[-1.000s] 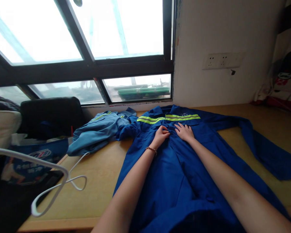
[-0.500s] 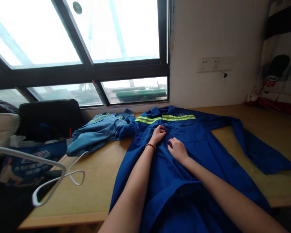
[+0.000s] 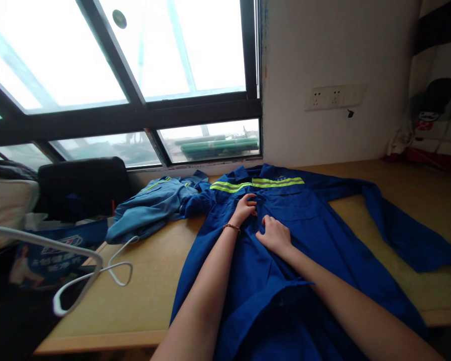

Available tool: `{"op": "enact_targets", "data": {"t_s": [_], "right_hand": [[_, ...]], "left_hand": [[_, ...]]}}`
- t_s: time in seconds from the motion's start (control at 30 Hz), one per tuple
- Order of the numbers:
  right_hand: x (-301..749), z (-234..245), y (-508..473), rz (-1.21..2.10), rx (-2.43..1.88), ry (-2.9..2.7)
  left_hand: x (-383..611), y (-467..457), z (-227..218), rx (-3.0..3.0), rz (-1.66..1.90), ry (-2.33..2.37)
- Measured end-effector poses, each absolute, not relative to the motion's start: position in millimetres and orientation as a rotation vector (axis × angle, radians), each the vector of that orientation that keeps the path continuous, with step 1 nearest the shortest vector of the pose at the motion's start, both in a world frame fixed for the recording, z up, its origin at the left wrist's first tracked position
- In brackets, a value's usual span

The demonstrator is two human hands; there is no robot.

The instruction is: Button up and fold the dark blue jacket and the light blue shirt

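Note:
A dark blue work jacket (image 3: 304, 240) with yellow-green and grey reflective strips across the chest lies spread on the table, collar toward the window. My left hand (image 3: 245, 209), with a beaded bracelet at its wrist, is closed on the front edge just below the chest strip, its fingers bent into the cloth. A little lower and to the right, my right hand (image 3: 275, 234) has its fingers curled and its thumb against the same front opening. The cloth between the fingertips is partly hidden. Toward me the lower hem is folded up and gapes.
A lighter blue garment (image 3: 150, 205) lies crumpled left of the jacket on the wooden table (image 3: 146, 301). A white cable (image 3: 124, 265) loops at the left, before a printed bag (image 3: 48, 255) and a black chair back (image 3: 84, 188). Behind are a window and a wall socket (image 3: 334, 97).
My right thumb has shifted slightly left and down along the front opening, parting from the forefinger. My left hand stays nearly in place. The view has turned slightly left.

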State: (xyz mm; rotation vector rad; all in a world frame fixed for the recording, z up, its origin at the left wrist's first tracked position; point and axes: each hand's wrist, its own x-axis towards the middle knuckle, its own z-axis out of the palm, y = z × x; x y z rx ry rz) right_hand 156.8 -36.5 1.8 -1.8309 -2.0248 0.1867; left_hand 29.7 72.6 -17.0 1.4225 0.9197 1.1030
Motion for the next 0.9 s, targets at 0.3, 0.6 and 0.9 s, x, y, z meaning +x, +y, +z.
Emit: {"op": "enact_targets", "data": {"t_s": [0.3,0.6,0.9], "right_hand": [[168,4,-30,0.449,-1.804,-1.944],[166,0,-33,0.358,-1.714,-1.837],[168,16,-39,0.484,-1.836,-1.716]], "left_hand": [[33,67,-13,1.627,1.067,0.999],[34,73,-24,1.644,1.127,1.063],[32,76,-27,1.652,1.117,1.065]]}}
